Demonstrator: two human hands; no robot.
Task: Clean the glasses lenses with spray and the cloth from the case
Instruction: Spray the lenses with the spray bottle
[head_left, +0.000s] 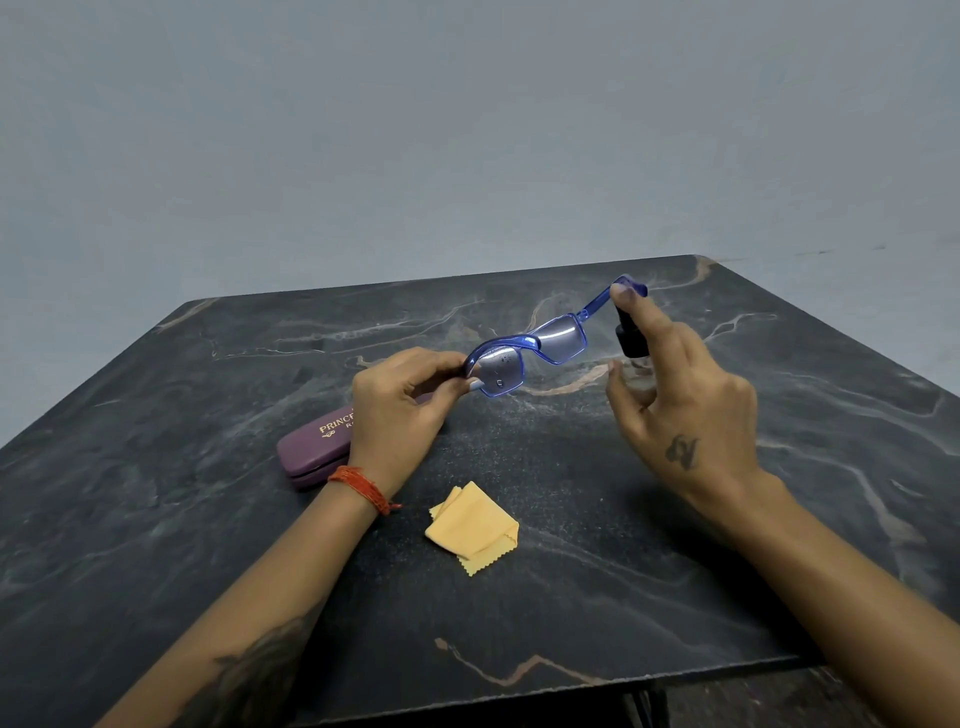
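Right hand (680, 395) raised over the table (779, 467), its fingers wrapped round a small dark spray bottle (629, 340), with the forefinger laid on top of the nozzle, which sits just beside the outer edge of one lens. Left hand (402, 402) pinches the blue glasses (530, 351) at the opposite corner of the frame, holding them above the tabletop; droplets appear to sit on the lens nearest this hand, while the other lens looks clearer, though reflections make this uncertain. One temple arm runs up behind the right forefinger. The folded yellow cloth (472, 527) lies on the table near the person, between the two forearms, untouched. The purple case (311, 449) lies shut beneath the left wrist.

Likely hazards: the nozzle is so near the frame that a press may hit the rim or overshoot onto the table instead of wetting the lens; a one-corner pinch gives little support, so the glasses could twist or slip if bumped by the bottle; excess liquid may run and streak before the cloth is fetched
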